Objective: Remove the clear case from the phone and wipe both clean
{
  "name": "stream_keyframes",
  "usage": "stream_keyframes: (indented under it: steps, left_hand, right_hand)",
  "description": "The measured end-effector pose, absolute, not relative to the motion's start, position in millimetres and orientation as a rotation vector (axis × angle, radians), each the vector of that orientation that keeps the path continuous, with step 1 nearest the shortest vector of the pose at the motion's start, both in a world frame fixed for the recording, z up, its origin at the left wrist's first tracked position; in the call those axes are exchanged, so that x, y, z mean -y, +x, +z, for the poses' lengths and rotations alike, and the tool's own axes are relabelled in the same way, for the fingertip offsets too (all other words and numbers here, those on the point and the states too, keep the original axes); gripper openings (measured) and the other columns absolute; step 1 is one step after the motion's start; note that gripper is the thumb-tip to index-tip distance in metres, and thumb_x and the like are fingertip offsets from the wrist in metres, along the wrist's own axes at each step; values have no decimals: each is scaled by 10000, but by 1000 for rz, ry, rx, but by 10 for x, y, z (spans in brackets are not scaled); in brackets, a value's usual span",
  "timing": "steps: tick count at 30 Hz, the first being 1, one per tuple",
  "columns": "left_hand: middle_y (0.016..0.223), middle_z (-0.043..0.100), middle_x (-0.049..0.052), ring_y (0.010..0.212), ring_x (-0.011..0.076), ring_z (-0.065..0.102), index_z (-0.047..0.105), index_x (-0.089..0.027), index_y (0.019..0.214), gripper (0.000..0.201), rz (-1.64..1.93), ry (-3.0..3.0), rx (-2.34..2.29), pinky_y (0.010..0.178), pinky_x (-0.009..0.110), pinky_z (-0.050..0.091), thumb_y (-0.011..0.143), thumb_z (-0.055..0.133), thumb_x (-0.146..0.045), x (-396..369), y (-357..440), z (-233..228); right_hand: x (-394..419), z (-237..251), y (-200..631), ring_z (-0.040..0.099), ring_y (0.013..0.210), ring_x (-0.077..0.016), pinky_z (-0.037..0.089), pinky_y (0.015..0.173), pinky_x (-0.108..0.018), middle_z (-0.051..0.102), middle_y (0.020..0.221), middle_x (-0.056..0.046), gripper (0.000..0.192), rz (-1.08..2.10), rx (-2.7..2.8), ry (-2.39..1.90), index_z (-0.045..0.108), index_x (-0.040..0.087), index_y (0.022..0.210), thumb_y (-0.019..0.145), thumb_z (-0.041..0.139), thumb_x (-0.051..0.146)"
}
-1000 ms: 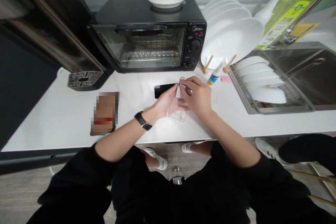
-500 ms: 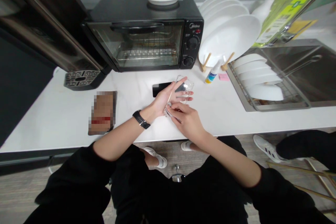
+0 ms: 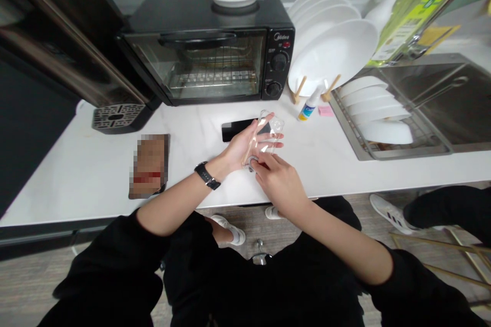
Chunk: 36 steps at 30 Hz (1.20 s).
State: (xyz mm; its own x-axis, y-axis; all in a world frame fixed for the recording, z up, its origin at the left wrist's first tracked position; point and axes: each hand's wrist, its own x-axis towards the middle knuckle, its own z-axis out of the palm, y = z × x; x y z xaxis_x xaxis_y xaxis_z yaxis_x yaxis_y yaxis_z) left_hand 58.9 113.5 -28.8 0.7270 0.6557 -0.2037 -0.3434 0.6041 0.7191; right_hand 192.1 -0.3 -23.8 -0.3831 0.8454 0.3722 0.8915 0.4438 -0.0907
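Observation:
My left hand holds a clear phone case, palm up, its spread fingers showing through the plastic. A black strapped watch is on that wrist. My right hand has its fingers pinched on a small greyish-white wad, which looks like a wipe, pressed against the near end of the case. Its full shape is hidden by the fingers. Just behind my left hand a black phone lies on the counter, partly covered by the hand and case.
On the white counter lies a blurred-out flat item. A toaster oven stands behind. Towards the right are a small spray bottle, racked plates and a sink with a dish rack. Another person's shoe shows below.
My right hand has shifted slightly to the right with the greyish wad along the case's near end. My left hand holds the case nearly still; the view has tilted a little.

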Motion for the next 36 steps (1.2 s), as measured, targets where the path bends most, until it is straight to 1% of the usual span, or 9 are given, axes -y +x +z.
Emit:
stream_keyframes:
  steps: [2, 7, 12, 19, 24, 28, 31, 33, 36]
  left_hand:
    - [1256, 752, 127, 1055, 267, 745, 293, -363, 1716, 708, 617, 694, -496, 787, 317, 564, 1071, 457, -605, -1130, 594, -279]
    - [1159, 743, 100, 817, 186, 703, 407, -324, 1670, 607, 630, 645, -528, 769, 327, 583, 1108, 374, -550, -1097, 627, -242]
    - [1043, 726, 79, 922, 232, 738, 473, -303, 1599, 547, 612, 588, -549, 909, 445, 605, 1112, 378, -534, -1068, 632, -199]
    - [1026, 773, 117, 908, 246, 739, 639, -156, 1299, 550, 540, 522, -589, 953, 483, 604, 1121, 301, -551, -1074, 658, -179]
    - [1130, 791, 60, 919, 181, 757, 583, -238, 1506, 497, 653, 532, -650, 873, 326, 613, 1127, 342, -451, -1083, 644, -169]
    - [1214, 788, 113, 1056, 247, 779, 408, -311, 1668, 637, 579, 665, -605, 880, 351, 624, 1089, 393, -575, -1093, 596, -211]
    - [1242, 783, 119, 1063, 254, 772, 335, -332, 1698, 715, 564, 703, -553, 905, 354, 613, 1057, 440, -631, -1092, 600, -239]
    - [1292, 764, 128, 1071, 263, 765, 339, -315, 1690, 742, 555, 722, -558, 902, 363, 608, 1040, 464, -650, -1091, 615, -229]
    - [1350, 729, 153, 1084, 265, 760, 459, -244, 1580, 684, 527, 742, -623, 829, 337, 606, 1008, 562, -606, -1094, 598, -165]
  right_hand:
    - [-43, -219, 1983, 668, 814, -228, 471, 618, -351, 748, 978, -103, 229, -169, 2325, -1525, 778, 176, 1014, 979, 583, 62]
    - [-363, -191, 2216, 679, 816, -218, 451, 639, -343, 767, 1026, -110, 218, -198, 2168, -1634, 800, 168, 1034, 977, 607, 86]
    - [-748, -193, 2329, 662, 777, -200, 449, 653, -335, 752, 945, -94, 256, -178, 1941, -1640, 816, 175, 1062, 974, 587, 102]
    - [-816, -219, 2152, 661, 746, -160, 525, 703, -317, 767, 1038, -78, 246, 106, 1739, -1399, 810, 194, 1127, 981, 614, 169]
    - [-644, -285, 2036, 705, 777, -177, 568, 724, -323, 777, 1003, -75, 215, 249, 1798, -1322, 822, 191, 1104, 983, 646, 168]
    - [-351, -373, 1953, 760, 913, -213, 611, 807, -345, 800, 1061, -73, 230, 273, 1920, -1254, 825, 225, 1108, 986, 645, 149]
    - [-152, -399, 1945, 771, 937, -215, 622, 802, -335, 803, 1073, -67, 251, 273, 2023, -1220, 823, 240, 1138, 979, 659, 136]
    - [-86, -396, 1984, 767, 894, -208, 618, 767, -329, 801, 1051, -61, 248, 271, 2072, -1218, 828, 248, 1131, 977, 668, 138]
    - [-89, -386, 2090, 770, 930, -210, 621, 810, -341, 801, 1056, -59, 228, 323, 2025, -1193, 831, 247, 1110, 987, 666, 147]
